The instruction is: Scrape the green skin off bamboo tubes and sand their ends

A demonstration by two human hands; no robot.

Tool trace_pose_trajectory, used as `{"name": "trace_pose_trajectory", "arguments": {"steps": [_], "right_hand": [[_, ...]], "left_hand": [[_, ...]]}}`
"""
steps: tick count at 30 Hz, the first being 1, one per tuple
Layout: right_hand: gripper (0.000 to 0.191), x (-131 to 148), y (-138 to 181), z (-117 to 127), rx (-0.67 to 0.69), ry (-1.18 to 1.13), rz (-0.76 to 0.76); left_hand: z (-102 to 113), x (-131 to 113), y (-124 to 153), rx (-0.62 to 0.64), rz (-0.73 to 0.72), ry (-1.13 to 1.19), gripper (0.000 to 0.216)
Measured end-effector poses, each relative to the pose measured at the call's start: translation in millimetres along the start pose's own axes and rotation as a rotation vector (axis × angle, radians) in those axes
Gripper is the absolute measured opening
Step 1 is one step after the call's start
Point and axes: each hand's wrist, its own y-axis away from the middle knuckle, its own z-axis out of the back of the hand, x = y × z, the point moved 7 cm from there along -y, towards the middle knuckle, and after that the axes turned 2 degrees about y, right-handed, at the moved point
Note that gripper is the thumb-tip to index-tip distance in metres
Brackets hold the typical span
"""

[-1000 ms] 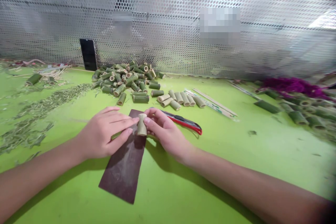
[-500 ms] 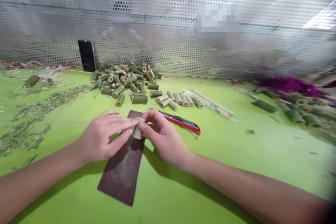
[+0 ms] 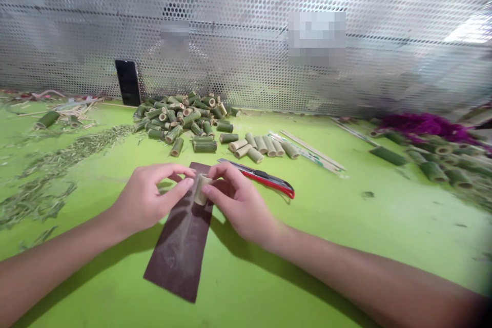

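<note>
A short, pale bamboo tube (image 3: 201,193) stands tilted over a strip of dark brown sandpaper (image 3: 180,251). My right hand (image 3: 240,202) grips the tube between thumb and fingers from the right. Just to its left is my left hand (image 3: 156,197), with thumb and forefinger apart and curved toward the tube; any slight contact is hard to make out. Pale dust marks the sandpaper below the tube. Beyond my right hand lies a red and black utility knife (image 3: 269,180) with its blade end pointing left.
Green bamboo tubes (image 3: 180,115) are heaped near the perforated metal wall (image 3: 246,72). Several peeled tubes (image 3: 269,146) lie beside thin sticks (image 3: 307,148). A phone (image 3: 128,83) leans upright at the back. Shavings (image 3: 77,154) spread leftward; purple fibres (image 3: 426,127) and more bamboo lie right.
My left fingers have drawn back a little from the bamboo tube, opening a gap between thumb and forefinger. The tube stays in my right hand and looks slightly turned.
</note>
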Motion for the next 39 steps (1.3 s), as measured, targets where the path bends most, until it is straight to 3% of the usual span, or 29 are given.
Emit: {"name": "trace_pose_trajectory", "arguments": {"steps": [4,7,18,27,39], "right_hand": [[0.006,11.6,3.0,3.8,-0.04,0.302,0.195],[0.008,15.1,4.1,5.4,-0.054,0.434,0.293],[0.008,13.5,2.4,5.2,-0.025,0.575,0.321],[0.007,14.3,4.0,1.5,0.015,0.626,0.35],[0.008,16.9,5.2,-3.7,0.068,0.707,0.391]], "left_hand": [[-10.3,9.2,1.9,0.079,0.214,0.076,0.031],[-12.6,10.4,5.8,0.064,0.237,0.031,0.031],[-7.4,1.4,5.9,0.002,0.042,-0.152,0.026],[-10.5,-17.6,10.9,-0.037,-0.35,-0.429,0.034],[-13.9,-19.9,11.2,0.024,-0.448,-0.459,0.026]]}}
